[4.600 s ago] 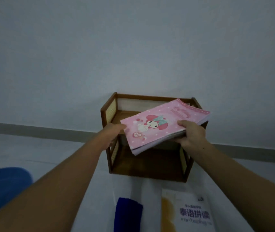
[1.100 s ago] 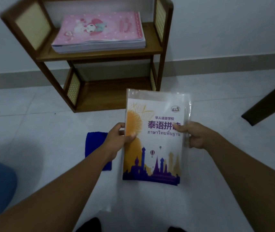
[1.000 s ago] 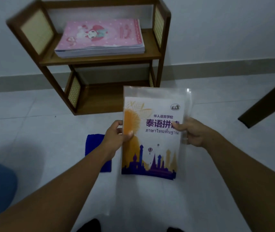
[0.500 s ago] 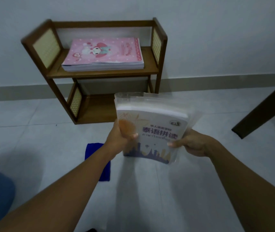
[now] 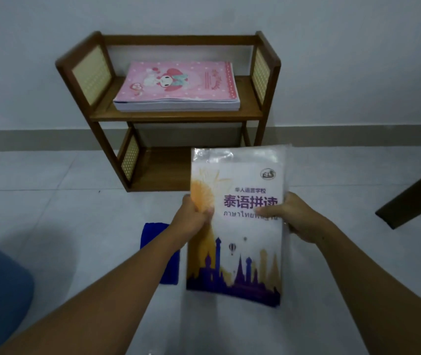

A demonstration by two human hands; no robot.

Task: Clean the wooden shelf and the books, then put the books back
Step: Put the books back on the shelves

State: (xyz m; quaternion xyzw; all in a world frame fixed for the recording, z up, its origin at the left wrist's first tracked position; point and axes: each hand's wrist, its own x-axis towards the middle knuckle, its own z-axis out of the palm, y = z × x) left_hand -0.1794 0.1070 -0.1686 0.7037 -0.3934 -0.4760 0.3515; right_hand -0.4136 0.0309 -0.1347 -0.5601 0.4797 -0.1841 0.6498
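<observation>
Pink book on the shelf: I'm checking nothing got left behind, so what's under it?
The pink book lies flat on the shelf upper board. Anything beneath it is covered.

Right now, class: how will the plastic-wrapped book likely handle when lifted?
The plastic-wrapped book probably slips easily: its loose glossy sleeve overhangs the top. It looks thin, so likely light and slightly bendy, hence the left hand and right hand.

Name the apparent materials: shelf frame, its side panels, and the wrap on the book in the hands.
Shelf: looks like brown wood with a smooth, slightly satin finish; faint grain shows on the boards. Side panels: pale yellow lattice, probably woven cane or an imitation. Wrap: clear glossy plastic film, with glare and wrinkles above the book; the cover underneath seems printed paper.
</observation>
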